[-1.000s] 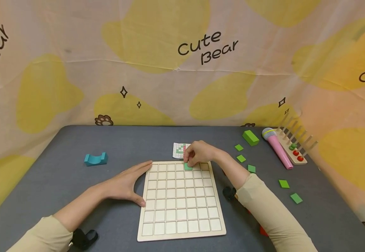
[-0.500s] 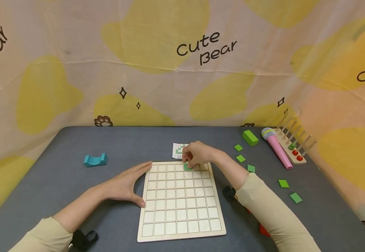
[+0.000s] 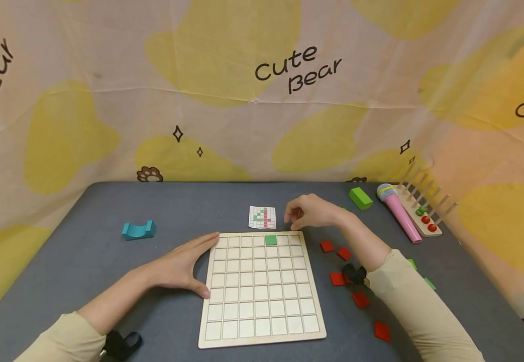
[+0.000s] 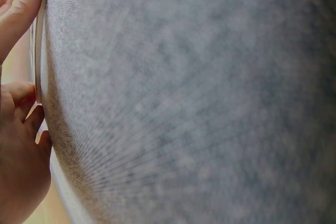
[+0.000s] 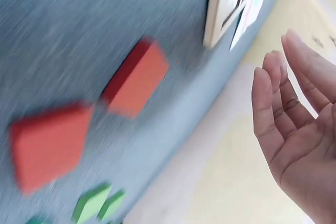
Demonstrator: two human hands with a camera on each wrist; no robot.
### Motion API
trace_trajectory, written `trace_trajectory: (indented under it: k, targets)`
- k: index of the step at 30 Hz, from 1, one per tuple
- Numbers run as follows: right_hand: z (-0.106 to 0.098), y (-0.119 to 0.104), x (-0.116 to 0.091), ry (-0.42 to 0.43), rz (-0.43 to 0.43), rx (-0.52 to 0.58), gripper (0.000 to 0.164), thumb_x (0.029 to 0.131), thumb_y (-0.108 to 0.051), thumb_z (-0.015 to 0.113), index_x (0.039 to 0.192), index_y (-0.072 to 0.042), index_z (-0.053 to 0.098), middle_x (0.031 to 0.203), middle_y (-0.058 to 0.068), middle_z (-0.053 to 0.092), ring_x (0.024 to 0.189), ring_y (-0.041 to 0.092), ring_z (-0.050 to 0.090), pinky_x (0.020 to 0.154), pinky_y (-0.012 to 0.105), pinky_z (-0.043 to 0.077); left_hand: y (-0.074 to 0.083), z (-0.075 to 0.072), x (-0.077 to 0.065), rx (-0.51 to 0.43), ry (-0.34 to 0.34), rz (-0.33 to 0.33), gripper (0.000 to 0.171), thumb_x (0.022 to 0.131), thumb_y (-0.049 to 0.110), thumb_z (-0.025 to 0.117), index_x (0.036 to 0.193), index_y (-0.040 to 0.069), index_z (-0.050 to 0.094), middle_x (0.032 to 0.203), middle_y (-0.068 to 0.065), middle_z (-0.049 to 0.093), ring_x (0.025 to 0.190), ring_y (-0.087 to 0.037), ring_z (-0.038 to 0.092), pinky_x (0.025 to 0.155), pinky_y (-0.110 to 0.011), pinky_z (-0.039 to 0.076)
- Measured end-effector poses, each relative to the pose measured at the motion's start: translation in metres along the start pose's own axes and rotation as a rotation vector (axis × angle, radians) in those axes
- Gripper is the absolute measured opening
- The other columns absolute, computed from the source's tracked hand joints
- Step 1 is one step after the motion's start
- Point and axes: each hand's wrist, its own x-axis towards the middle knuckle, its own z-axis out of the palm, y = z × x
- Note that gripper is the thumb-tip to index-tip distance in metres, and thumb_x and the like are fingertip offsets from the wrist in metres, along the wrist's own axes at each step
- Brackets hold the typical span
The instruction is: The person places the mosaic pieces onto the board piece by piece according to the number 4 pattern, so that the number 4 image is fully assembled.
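Observation:
A wooden grid board (image 3: pixel 260 340) with pale square cells lies flat on the table. One green square tile (image 3: pixel 271 240) sits in a cell of its far row. My left hand (image 3: pixel 176 264) rests along the board's left edge, thumb and fingers spread, fingertips at the far corner and side. Beyond the board's far right corner hovers my right hand (image 3: pixel 313 211), fingers loosely bent and nothing between them; the right wrist view shows that hand (image 5: pixel 299 124) bare. A small pattern card (image 3: pixel 262 217) with green and red squares lies just behind the board.
Several red tiles (image 3: pixel 360 299) are scattered right of the board, partly under the right forearm. Green tiles (image 3: pixel 412 264) peek out past the sleeve. Farther right are a green block (image 3: pixel 360 198), a pink toy microphone (image 3: pixel 402 218) and a pegged wooden stand (image 3: pixel 434 234). A teal arch block (image 3: pixel 138 231) stands left.
My right hand has let go of the green tile, leaving it in the far row, and moved right. The card and red tiles are now uncovered. My left hand stays put.

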Motion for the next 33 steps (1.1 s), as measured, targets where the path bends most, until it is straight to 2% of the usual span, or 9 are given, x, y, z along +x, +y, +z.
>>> trace_trajectory:
  k: [9,16,23,33]
  targets:
    - [-0.016,0.039,-0.038,0.047,0.05,0.029,0.015,0.084,-0.009,0.076,0.099,-0.009,0.072,0.084,0.001,0.066,0.076,0.012,0.059,0.07,0.024,0.05,0.002,-0.001,0.001,0.011,0.003,-0.005,0.129,0.059,0.07,0.082,0.156,0.005,0.027,0.165,-0.011,0.024,0.149,-0.038,0.031,0.113,-0.062,0.034]
    - [-0.021,0.069,-0.069,0.038,0.113,0.145,0.017,0.086,-0.006,0.073,0.102,-0.002,0.07,0.084,0.006,0.065,0.073,0.012,0.059,0.066,0.024,0.051,0.001,-0.001,0.0,0.009,0.003,-0.004,0.129,0.059,0.071,0.082,0.156,0.006,0.027,0.165,-0.011,0.024,0.149,-0.038,0.03,0.113,-0.061,0.033]
    - [-0.026,0.094,-0.101,0.068,0.125,0.205,0.019,0.084,-0.005,0.075,0.102,0.0,0.07,0.09,0.011,0.068,0.076,0.005,0.06,0.068,0.02,0.052,-0.001,0.0,0.001,0.023,0.011,0.011,0.129,0.059,0.072,0.081,0.156,0.005,0.027,0.165,-0.011,0.024,0.149,-0.038,0.032,0.112,-0.061,0.035]
    - [-0.028,0.113,-0.121,0.002,0.165,0.276,0.03,0.081,-0.003,0.076,0.107,0.007,0.064,0.094,0.016,0.065,0.079,0.008,0.059,0.07,0.021,0.054,-0.002,0.001,0.002,0.024,0.016,0.01,0.129,0.059,0.072,0.081,0.156,0.006,0.028,0.165,-0.01,0.025,0.149,-0.037,0.032,0.112,-0.061,0.035]
